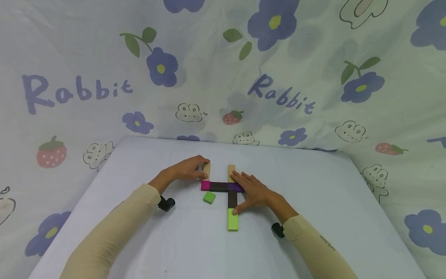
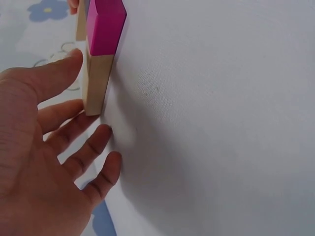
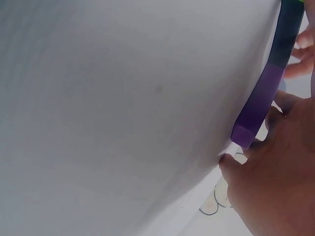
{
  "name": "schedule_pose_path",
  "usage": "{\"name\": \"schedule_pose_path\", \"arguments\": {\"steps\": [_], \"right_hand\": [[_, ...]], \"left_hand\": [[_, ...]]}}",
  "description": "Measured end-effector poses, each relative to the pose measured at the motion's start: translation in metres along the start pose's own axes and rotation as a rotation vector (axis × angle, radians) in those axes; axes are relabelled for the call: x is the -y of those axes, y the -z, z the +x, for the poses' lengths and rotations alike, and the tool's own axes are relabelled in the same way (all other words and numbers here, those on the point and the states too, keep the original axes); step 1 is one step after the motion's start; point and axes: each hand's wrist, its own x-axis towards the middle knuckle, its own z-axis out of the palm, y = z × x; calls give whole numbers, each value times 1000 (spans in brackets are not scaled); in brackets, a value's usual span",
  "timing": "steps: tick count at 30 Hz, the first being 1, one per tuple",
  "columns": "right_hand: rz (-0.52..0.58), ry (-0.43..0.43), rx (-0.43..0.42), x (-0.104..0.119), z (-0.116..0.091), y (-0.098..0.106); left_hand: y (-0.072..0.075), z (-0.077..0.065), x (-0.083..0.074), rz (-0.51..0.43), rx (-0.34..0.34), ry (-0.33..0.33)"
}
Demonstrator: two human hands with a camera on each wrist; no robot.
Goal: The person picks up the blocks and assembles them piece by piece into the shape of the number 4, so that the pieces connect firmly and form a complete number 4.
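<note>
My left hand point(image 1: 188, 169) is at the left wooden block point(image 1: 207, 170), with thumb and forefinger tips at its sides and end; the other fingers spread beyond it in the left wrist view. That block meets a magenta block point(image 1: 205, 186), joined by a dark brown block point(image 1: 218, 186) to a purple block point(image 1: 232, 186). My right hand point(image 1: 256, 192) spreads over the purple part, its fingertips at a second wooden block point(image 1: 231, 170). Its thumb touches a lime block point(image 1: 233, 221), below another dark brown block point(image 1: 232, 198). The right hand partly covers the purple end.
A loose green block point(image 1: 209, 197) lies just below the magenta one. Everything rests on a white-covered table point(image 1: 188, 248). A patterned cloth point(image 1: 216, 69) with flowers and rabbits hangs behind it. Black wrist cameras point(image 1: 167, 204) sit by both sleeves.
</note>
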Motion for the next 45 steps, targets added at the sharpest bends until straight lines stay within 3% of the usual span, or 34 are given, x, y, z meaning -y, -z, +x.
{"name": "schedule_pose_path", "arguments": {"steps": [14,25,32,37,45], "right_hand": [[0,14,-7,1,-1,0],[-9,12,-8,-1,-2,0],[-2,6,-3,1,-3,-1],[-4,10,-9,2,-3,-2],[1,11,-8,-1,-1,-3]], "left_hand": [[-2,1,-1,21,9,39],[-1,-7,-7,-42,-25,50],[-5,-14,-6,12,-101,23],[-3,-23,-15,37,-164,12],[-5,-38,-35,45,-167,-64]]}}
